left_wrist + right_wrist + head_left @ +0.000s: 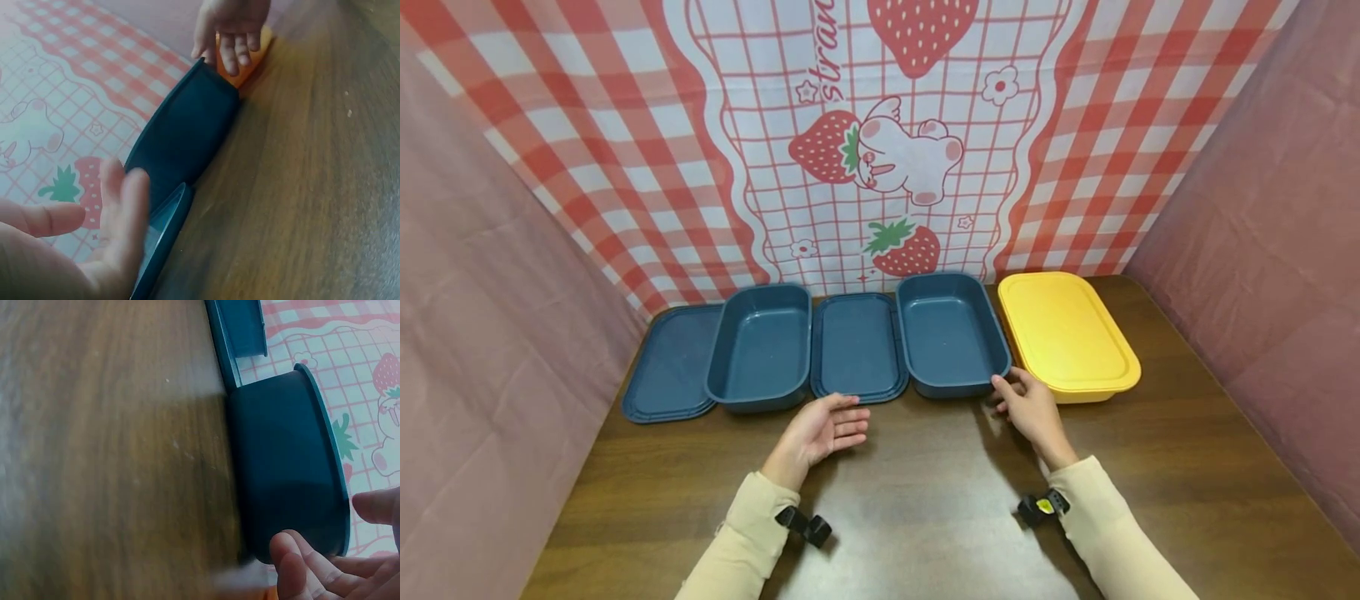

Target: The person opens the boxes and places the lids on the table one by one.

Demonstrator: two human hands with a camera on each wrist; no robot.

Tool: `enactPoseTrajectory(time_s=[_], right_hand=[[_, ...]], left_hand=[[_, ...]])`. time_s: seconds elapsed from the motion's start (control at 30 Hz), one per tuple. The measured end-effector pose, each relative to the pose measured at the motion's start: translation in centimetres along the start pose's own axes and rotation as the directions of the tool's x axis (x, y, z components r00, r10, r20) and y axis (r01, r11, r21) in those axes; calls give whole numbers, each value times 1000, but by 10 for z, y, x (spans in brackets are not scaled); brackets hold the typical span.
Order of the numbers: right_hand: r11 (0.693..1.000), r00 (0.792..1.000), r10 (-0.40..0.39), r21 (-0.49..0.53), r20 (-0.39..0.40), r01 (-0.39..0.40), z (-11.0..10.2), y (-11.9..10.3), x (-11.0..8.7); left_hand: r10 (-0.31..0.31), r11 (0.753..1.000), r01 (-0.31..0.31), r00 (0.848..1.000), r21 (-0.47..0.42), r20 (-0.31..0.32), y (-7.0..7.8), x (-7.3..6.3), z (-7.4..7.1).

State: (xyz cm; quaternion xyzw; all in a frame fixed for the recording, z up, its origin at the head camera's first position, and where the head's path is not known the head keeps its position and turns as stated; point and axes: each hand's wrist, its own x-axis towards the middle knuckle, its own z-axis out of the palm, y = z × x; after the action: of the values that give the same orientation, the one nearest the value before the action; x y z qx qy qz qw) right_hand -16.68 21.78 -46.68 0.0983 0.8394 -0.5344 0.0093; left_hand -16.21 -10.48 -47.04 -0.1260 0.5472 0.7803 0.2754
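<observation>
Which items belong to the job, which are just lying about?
Likely in the job:
right blue container, at the right hand
middle blue lid, near the left hand

Probably lying about:
left blue container
left blue lid
yellow lidded container

Right wrist view, yellow box (271, 592) mostly hidden, hand (362, 578) cropped

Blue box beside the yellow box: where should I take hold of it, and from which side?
Probably by the rim, near right corner, coming from the near side: pinch across the wall, catching under the rim. The blue box stands upright and open, and its rim juts outward. The right grip is by that corner. A lid and the yellow box flank it left and right.
</observation>
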Motion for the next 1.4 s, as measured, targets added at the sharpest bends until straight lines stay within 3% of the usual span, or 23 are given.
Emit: enactPoseTrajectory(time_s=[0.3, 0.67, 0.97, 1.2, 1.4], right_hand=[[992, 999, -53, -113, 11, 54, -4, -1, -2], [956, 991, -79, -274, 112, 107, -14, -10, -5], [925, 980, -89, -349, 178, 147, -21, -13, -6], [916, 973, -121, -356, 194, 185, -26, -17, -6], [905, 969, -147, -369, 200, 213, -32, -20, -4]], left_hand=[[120, 983, -111, 991, 146, -56, -3, 4, 17], [262, 925, -221, 960, 309, -100, 1, 10, 37], [378, 868, -302, 917, 393, -128, 4, 9, 51], [451, 846, -364, 878, 390, -159, 8, 11, 64], [513, 809, -416, 845, 416, -152, 9, 11, 72]])
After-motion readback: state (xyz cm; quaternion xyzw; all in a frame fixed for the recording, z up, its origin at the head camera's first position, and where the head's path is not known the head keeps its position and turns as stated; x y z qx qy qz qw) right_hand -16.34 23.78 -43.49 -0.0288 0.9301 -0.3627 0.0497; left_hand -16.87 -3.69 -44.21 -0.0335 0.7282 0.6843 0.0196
